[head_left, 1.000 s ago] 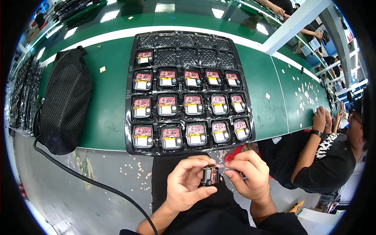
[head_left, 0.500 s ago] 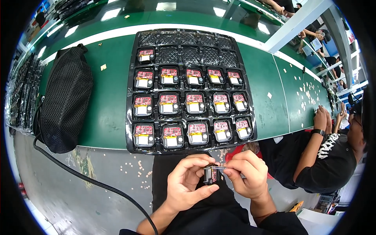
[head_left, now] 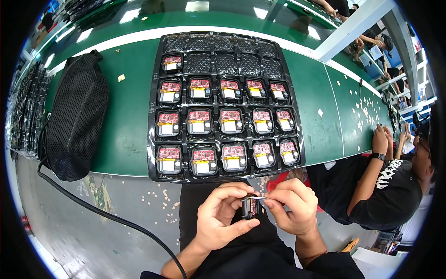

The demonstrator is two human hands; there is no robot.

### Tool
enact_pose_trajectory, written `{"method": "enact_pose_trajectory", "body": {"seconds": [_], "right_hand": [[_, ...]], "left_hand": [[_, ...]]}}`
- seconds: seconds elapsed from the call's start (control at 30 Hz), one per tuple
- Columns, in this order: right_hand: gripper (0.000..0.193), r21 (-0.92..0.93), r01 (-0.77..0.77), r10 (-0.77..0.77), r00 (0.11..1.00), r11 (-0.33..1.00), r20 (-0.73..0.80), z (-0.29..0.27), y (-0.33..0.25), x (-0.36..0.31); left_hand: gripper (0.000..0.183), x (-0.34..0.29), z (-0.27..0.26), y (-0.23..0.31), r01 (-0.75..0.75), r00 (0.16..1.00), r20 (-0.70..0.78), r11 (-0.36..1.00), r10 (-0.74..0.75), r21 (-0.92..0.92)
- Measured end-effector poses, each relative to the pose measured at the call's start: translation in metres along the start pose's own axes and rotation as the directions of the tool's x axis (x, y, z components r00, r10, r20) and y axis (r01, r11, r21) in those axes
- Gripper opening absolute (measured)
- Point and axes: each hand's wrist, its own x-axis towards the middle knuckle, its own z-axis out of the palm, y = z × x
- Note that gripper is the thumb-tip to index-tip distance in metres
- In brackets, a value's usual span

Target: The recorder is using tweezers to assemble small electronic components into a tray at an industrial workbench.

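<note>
Change: small module (head_left: 249, 207) kept pinched by left hand (head_left: 222, 218); right hand (head_left: 291, 209) unmoved, thin tool gripped.
Around: black tray (head_left: 154, 139) at the desk's (head_left: 125, 130) near edge.

Over the last second the left hand (head_left: 223, 218) turned the small dark module (head_left: 249, 207) a little, so that it stood more on edge between thumb and fingertips than it had at first. The right hand (head_left: 290, 209) had begun with its fingers bunched close against the module; it drew slightly to the right, and its grip came to pinch a thin silvery strip (head_left: 260, 198) at the module's top edge. Both hands also sat a shade lower over the dark lap
</note>
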Motion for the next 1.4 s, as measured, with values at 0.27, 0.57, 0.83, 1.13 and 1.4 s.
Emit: {"method": "enact_pose_trajectory", "body": {"seconds": [0.27,0.57,0.83,1.13,1.4], "right_hand": [[0.023,-0.010,0.008,-0.008,1.000,1.000,-0.021,0.004,0.000,-0.001],[0.023,-0.016,0.029,-0.029,0.999,0.999,-0.025,0.006,0.003,-0.003],[0.021,-0.079,0.054,-0.058,0.997,0.995,-0.050,0.008,0.002,-0.006],[0.017,0.011,0.027,-0.026,0.996,1.000,-0.080,0.014,0.007,-0.007],[0.018,0.057,-0.094,0.099,0.991,0.994,-0.087,0.020,0.005,-0.006]], "left_hand": [[0.057,-0.002,0.000,0.001,0.020,0.999,-0.026,0.999,-0.021,-0.028],[0.058,-0.003,0.000,0.000,0.024,0.999,-0.021,0.999,-0.024,-0.024],[0.059,-0.004,0.004,0.000,0.042,0.995,-0.086,0.998,-0.046,-0.040],[0.060,-0.004,0.003,0.003,0.084,0.993,-0.081,0.996,-0.085,-0.014],[0.060,-0.004,0.004,0.006,0.065,0.987,-0.142,0.997,-0.071,-0.047]]}}
